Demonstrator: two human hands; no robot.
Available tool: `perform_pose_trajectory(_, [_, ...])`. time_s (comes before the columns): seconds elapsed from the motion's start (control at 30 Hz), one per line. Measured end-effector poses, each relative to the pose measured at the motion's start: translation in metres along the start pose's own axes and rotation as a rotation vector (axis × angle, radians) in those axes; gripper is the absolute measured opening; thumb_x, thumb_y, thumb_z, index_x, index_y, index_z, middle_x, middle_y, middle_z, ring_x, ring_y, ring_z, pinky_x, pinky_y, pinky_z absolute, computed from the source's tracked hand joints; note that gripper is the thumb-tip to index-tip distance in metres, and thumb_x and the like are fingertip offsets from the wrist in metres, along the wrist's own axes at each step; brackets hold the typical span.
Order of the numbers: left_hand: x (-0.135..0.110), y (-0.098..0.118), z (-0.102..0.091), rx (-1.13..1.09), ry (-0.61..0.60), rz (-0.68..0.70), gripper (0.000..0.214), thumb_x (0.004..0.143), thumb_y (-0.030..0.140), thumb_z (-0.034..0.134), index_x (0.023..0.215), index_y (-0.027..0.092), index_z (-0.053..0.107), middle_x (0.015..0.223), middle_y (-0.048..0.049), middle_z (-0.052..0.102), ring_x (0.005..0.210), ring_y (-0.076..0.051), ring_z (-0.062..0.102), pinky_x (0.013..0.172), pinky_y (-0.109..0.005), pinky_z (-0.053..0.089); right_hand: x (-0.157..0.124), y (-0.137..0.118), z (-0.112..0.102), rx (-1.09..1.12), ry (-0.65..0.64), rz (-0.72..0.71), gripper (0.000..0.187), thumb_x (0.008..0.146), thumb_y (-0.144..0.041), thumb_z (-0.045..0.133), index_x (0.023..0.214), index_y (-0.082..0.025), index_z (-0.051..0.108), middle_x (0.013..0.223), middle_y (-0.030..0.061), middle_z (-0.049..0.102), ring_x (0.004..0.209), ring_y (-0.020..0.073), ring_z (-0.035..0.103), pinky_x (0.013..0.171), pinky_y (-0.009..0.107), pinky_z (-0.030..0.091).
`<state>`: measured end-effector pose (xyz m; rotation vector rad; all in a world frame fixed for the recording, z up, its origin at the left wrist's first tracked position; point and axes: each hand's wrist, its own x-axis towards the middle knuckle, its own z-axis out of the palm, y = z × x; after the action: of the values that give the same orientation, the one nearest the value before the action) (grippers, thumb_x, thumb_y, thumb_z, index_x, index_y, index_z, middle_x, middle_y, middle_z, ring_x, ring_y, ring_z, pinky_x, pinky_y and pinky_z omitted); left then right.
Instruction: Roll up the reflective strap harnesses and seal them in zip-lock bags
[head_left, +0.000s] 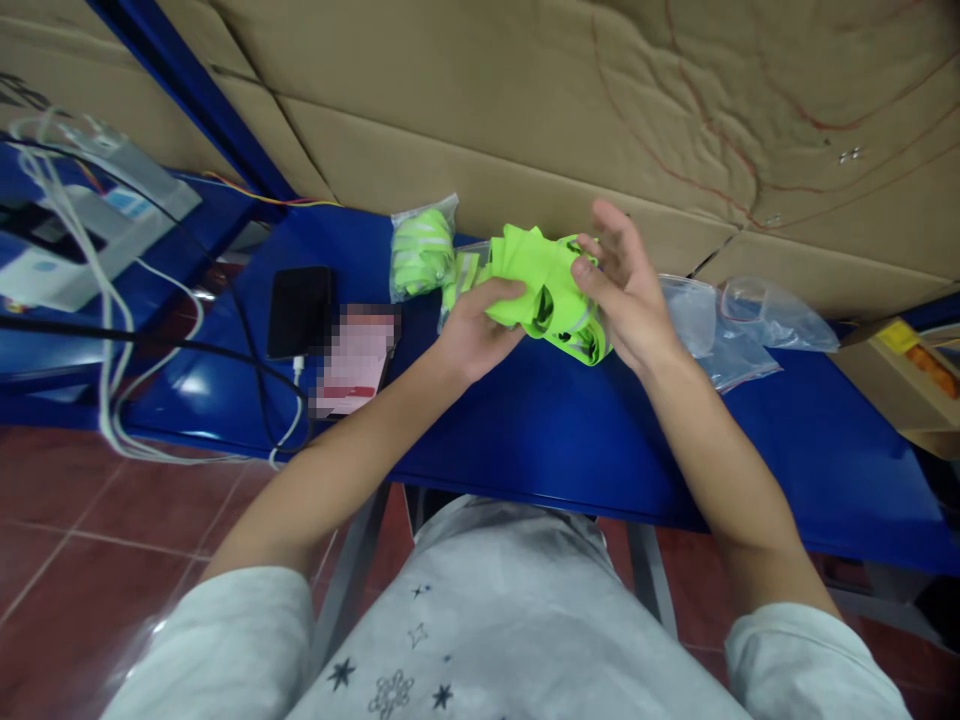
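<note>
Fluorescent yellow-green reflective-strap bundle (540, 270), one, lies between the hands over a blue tabletop (525, 430), long axis crosswise from hand to hand: left hand (484, 330) clasping its left end, thumb uppermost; right hand (628, 300) loosely spread at its right end.

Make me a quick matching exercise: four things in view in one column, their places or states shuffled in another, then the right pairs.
1. Unbagged neon-green strap bundle
2. Leftmost bagged neon-green bundle
3. Black rectangular device
4. Clear zip bags

A. To the right of the right hand
B. Beside the phone with a pink screen, on its left
C. Between the two hands
D. In clear plastic, near the blue table's far edge

Pairs: 1-C; 2-D; 3-B; 4-A
</note>
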<state>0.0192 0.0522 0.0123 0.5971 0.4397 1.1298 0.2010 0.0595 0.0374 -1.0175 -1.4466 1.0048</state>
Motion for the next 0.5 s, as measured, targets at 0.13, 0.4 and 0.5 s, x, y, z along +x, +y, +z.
perform_pose_trajectory(0.13, [-0.012, -0.005, 0.014, 0.084, -0.091, 0.026, 0.024, 0.076, 0.018, 0.076, 0.100, 0.022, 0.073, 0.100, -0.0024, 0.078, 0.121, -0.027, 0.071, 0.098, -0.036, 0.060, -0.010, 0.008, 0.016, 0.293, -0.119, 0.244, 0.080, 0.077, -0.070, 0.079, 0.144, -0.031, 0.056, 0.156, 0.0058, 0.059, 0.144, 0.0271, 0.059, 0.116, 0.045, 0.056])
perform_pose_trajectory(0.4, [-0.013, -0.022, 0.013, 0.362, 0.096, 0.266, 0.052, 0.080, 0.037, 0.086, 0.127, 0.030, 0.065, 0.126, -0.0042, 0.074, 0.145, -0.025, 0.055, 0.116, -0.034, 0.049, -0.021, -0.014, 0.018, 0.302, -0.157, 0.287, 0.060, 0.068, -0.060, 0.092, 0.115, -0.027, 0.072, 0.121, 0.0059, 0.079, 0.117, 0.0307, 0.075, 0.103, 0.049, 0.064])
perform_pose_trajectory(0.5, [-0.014, -0.033, 0.010, 0.400, 0.044, 0.256, 0.067, 0.077, 0.037, 0.090, 0.136, 0.028, 0.058, 0.148, -0.0067, 0.062, 0.154, -0.027, 0.043, 0.123, -0.037, 0.042, -0.028, -0.015, 0.006, 0.225, -0.072, 0.300, 0.051, 0.066, -0.052, 0.095, 0.103, -0.024, 0.075, 0.111, 0.0064, 0.081, 0.103, 0.0317, 0.078, 0.096, 0.052, 0.065])
